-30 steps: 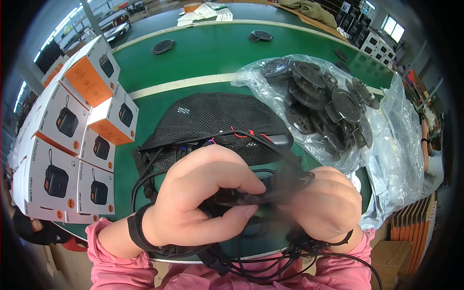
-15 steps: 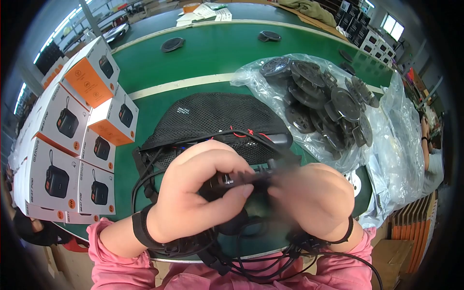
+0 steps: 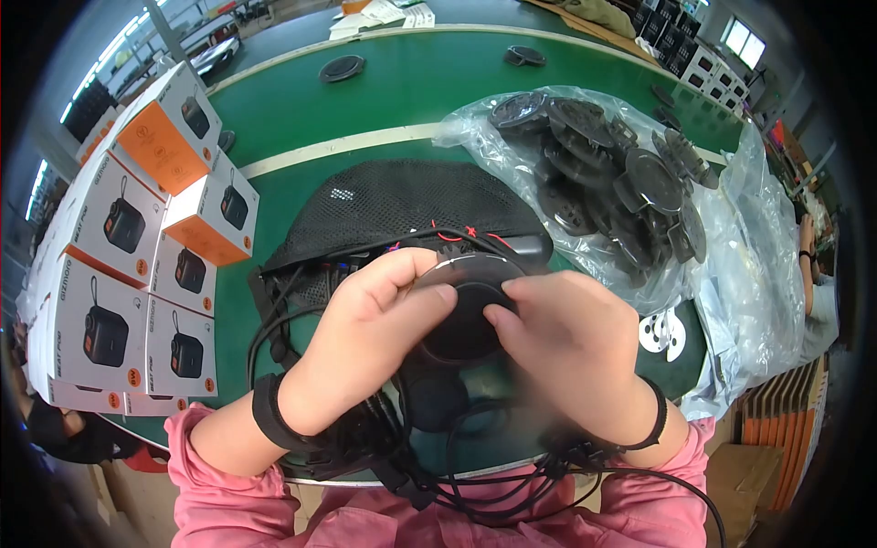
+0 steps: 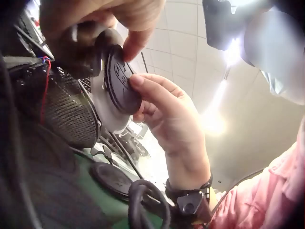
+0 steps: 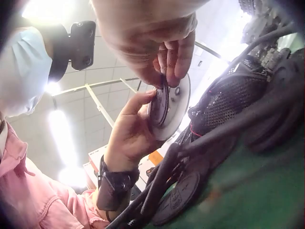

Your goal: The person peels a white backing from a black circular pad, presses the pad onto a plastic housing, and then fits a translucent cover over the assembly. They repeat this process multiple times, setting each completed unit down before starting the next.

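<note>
Holding a round black disc (image 3: 464, 315) with a pale rim between both hands, we have it lifted just above the green surface (image 3: 402, 100), in front of the black mesh cover (image 3: 402, 210). Our left hand (image 3: 370, 333) pinches the disc's left edge, thumb laid on its face and curled fingers behind it, so that grip is closed on the rim. Our right hand (image 3: 571, 352) pinches the opposite edge, and in the right wrist view its fingertips (image 5: 182, 50) curl over the top of the disc. Under our wrists, black cables (image 3: 493, 489) loop near the edge of the surface. Beyond the right hand lies a clear plastic bag (image 3: 731, 274) holding a heap of similar black discs (image 3: 621, 183). On the left stand stacked white-and-orange boxes (image 3: 119, 228). Two loose discs (image 3: 343, 67) lie farther away on the surface.
</note>
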The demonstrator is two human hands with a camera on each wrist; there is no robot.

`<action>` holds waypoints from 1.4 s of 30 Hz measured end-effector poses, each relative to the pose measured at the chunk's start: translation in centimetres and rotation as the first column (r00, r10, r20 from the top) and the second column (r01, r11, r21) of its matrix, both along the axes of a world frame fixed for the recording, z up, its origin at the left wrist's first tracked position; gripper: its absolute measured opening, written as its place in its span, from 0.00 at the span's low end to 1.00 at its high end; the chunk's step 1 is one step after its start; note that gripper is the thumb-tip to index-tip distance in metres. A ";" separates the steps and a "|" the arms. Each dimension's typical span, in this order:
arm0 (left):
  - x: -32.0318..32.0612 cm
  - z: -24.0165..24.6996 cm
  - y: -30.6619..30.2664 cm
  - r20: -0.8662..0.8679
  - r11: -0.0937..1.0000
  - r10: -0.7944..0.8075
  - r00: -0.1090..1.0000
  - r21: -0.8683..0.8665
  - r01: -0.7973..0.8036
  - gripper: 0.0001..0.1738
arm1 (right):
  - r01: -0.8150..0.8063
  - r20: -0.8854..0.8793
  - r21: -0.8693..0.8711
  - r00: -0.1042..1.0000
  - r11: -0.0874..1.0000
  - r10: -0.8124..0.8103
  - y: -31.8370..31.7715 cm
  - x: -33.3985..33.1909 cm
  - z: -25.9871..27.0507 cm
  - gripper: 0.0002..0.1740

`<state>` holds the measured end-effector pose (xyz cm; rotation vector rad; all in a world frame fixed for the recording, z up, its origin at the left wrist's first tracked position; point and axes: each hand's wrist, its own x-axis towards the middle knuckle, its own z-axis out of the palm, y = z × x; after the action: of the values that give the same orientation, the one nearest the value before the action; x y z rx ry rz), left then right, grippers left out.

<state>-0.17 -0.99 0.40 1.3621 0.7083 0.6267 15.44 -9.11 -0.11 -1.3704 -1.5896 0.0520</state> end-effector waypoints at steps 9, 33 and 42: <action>-0.5 0.7 1.1 0.268 0.923 -0.042 0.962 -0.358 0.141 0.20 | -0.323 -0.607 -0.213 0.783 0.922 0.134 1.3 0.9 -2.3 0.19; 1.3 -1.0 23.6 -0.174 0.920 0.392 0.904 0.045 -0.390 0.20 | -0.312 -0.879 -0.048 0.465 0.949 0.108 1.2 1.8 -0.6 0.14; 2.0 3.8 1.3 -0.319 0.687 0.005 0.948 0.689 0.229 0.11 | -0.455 -0.656 -0.379 0.746 0.806 0.113 1.5 4.9 -0.2 0.08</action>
<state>1.80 0.34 4.16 2.2680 0.6233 0.6310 20.30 -7.62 -0.31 -1.2795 -1.2412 1.1003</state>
